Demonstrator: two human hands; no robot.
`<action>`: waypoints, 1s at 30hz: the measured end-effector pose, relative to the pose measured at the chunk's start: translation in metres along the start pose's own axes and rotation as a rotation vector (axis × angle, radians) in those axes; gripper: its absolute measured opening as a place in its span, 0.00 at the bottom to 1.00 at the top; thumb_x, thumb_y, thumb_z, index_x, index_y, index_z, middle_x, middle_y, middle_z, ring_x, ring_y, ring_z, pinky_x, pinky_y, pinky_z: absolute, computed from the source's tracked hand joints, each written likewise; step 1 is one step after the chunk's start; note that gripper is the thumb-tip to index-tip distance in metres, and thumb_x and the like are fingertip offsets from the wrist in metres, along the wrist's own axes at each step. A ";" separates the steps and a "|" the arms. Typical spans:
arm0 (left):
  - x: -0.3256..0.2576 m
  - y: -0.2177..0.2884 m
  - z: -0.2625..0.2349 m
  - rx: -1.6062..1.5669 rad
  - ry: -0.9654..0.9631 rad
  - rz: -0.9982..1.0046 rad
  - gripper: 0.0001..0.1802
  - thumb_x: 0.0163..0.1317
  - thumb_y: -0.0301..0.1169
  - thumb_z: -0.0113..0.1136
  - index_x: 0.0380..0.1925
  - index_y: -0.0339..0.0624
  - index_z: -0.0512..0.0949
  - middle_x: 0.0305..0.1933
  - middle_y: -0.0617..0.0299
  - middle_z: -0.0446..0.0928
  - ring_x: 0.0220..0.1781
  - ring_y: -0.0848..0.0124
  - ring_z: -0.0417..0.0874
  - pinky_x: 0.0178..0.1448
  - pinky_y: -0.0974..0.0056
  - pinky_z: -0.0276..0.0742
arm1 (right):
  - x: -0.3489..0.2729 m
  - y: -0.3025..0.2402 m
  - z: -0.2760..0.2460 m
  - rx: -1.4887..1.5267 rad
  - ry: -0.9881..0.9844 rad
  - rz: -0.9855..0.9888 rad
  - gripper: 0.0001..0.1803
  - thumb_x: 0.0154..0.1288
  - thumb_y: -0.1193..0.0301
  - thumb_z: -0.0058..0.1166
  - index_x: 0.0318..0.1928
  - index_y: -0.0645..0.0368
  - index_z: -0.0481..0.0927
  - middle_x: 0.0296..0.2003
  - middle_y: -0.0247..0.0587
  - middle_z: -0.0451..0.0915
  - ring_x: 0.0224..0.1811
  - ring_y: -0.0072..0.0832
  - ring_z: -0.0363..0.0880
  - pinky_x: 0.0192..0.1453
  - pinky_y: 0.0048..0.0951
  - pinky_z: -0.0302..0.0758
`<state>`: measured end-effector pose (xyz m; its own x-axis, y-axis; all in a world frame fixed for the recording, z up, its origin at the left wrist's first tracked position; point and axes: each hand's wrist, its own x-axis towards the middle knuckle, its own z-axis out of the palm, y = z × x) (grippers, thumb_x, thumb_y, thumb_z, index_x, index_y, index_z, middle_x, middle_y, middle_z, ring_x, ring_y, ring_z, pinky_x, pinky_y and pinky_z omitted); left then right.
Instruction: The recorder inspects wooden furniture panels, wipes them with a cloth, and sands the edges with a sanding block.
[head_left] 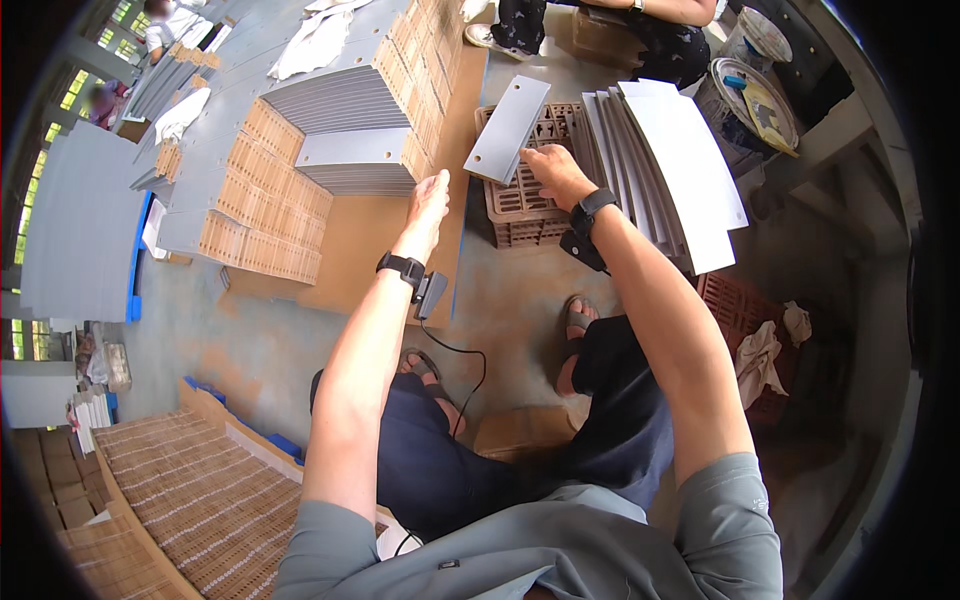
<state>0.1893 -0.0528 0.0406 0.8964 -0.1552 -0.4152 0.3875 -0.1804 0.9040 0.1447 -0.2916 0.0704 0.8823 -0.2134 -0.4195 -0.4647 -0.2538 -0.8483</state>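
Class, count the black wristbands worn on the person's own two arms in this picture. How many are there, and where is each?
2. One wristband sits on the left wrist, below the open left hand. The other wristband sits on the right wrist, behind the right hand holding a grey panel.

Brown cardboard box (520, 432) between feet

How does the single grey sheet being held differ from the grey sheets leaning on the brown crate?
The single flat grey sheet is lifted in the air by the right hand, while the row of pale grey sheets leans on edge against the brown plastic crate. The held sheet is alone and looks shorter; the leaning ones are several, fanned side by side, and look longer. Both are thin, flat, grey rectangular panels.
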 end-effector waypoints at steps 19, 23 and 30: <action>0.073 0.016 0.035 0.099 -0.388 0.038 0.32 0.64 0.50 0.68 0.58 0.38 0.75 0.54 0.56 0.80 0.59 0.69 0.76 0.66 0.59 0.68 | 0.079 0.008 0.017 0.534 -0.083 0.273 0.46 0.61 0.42 0.64 0.65 0.68 0.70 0.61 0.52 0.74 0.64 0.44 0.72 0.68 0.49 0.68; 0.043 0.001 0.007 0.101 -0.345 0.312 0.37 0.60 0.43 0.73 0.64 0.37 0.69 0.56 0.57 0.77 0.60 0.70 0.75 0.64 0.64 0.71 | 0.060 0.016 0.013 0.648 -0.211 0.122 0.43 0.59 0.44 0.68 0.64 0.61 0.71 0.60 0.46 0.74 0.65 0.38 0.68 0.66 0.47 0.69; -0.032 -0.046 -0.080 0.404 -0.147 0.459 0.38 0.57 0.32 0.72 0.66 0.43 0.63 0.60 0.50 0.70 0.63 0.57 0.75 0.66 0.55 0.72 | -0.010 -0.036 0.048 0.321 -0.557 -0.300 0.34 0.58 0.60 0.74 0.62 0.55 0.75 0.55 0.35 0.80 0.59 0.28 0.75 0.64 0.36 0.73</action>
<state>0.1599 0.0382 0.0208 0.9021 -0.4304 -0.0297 -0.1671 -0.4121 0.8957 0.1562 -0.2353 0.0901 0.9156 0.3583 -0.1824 -0.2260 0.0833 -0.9706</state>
